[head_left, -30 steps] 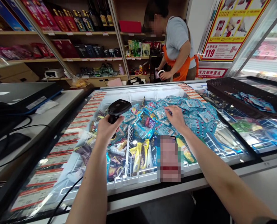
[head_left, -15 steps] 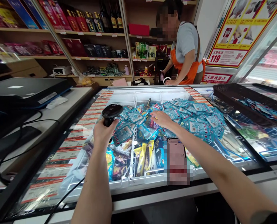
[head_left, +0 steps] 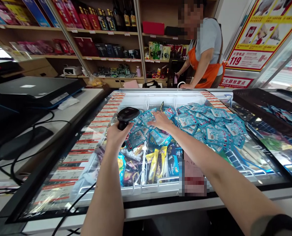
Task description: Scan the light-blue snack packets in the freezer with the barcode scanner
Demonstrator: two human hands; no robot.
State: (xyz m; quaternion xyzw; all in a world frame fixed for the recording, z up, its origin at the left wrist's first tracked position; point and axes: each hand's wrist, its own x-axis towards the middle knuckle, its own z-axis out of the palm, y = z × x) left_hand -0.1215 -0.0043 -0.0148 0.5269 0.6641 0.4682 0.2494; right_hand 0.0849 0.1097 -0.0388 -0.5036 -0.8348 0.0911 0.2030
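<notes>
My left hand [head_left: 116, 136] is wrapped round the handle of a black barcode scanner [head_left: 128, 114], its head above the packets at the left. My right hand [head_left: 161, 121] reaches over the blue packets at the middle, fingers apart, at a packet [head_left: 148, 116]; whether the fingertips press on it I cannot tell. Loose blue snack packets [head_left: 212, 134] with printed barcodes lie in a spread heap on the glass top of a chest freezer [head_left: 136, 208]. A phone [head_left: 194, 170] with a lit screen lies near the front edge, partly behind my right forearm.
Wrapped ice creams [head_left: 160, 164] show in wire baskets under the glass. A dark tray [head_left: 266, 101] with more blue packets is at the right. A co-worker in an orange apron [head_left: 206, 75] leans at the far side. A black machine [head_left: 35, 91] and cables stand left.
My right hand has moved left across the packets, and its fingers have spread. My left hand still holds the scanner. The view has shifted slightly left.
</notes>
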